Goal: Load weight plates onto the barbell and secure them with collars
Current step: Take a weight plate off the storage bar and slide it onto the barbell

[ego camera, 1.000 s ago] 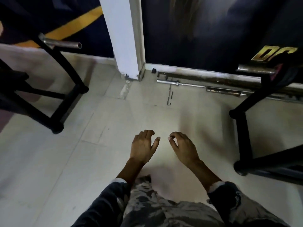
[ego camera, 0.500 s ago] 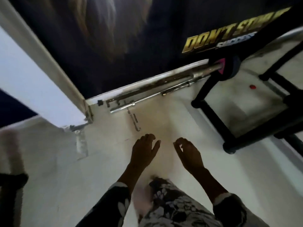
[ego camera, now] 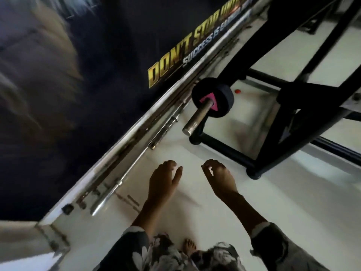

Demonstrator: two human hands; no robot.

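Observation:
A steel barbell sleeve (ego camera: 197,118) pokes toward me from a black rack, carrying a small black weight plate (ego camera: 222,98) with a pink mark around its hole. No collar shows on the sleeve. My left hand (ego camera: 163,181) and my right hand (ego camera: 220,177) hover side by side over the pale floor, below the sleeve's end and apart from it. Both hold nothing; the fingers hang loosely curled.
The black rack frame (ego camera: 273,122) stands at the right, one foot close to my right hand. Loose steel bars (ego camera: 136,161) lie along the foot of a dark wall banner (ego camera: 117,55). A small red object (ego camera: 237,91) lies on the floor under the rack. My bare foot (ego camera: 189,247) shows below.
The view has swung right and tilted, bringing the loaded barbell sleeve and rack closer. Both hands have kept their empty, loosely curled pose in front of me.

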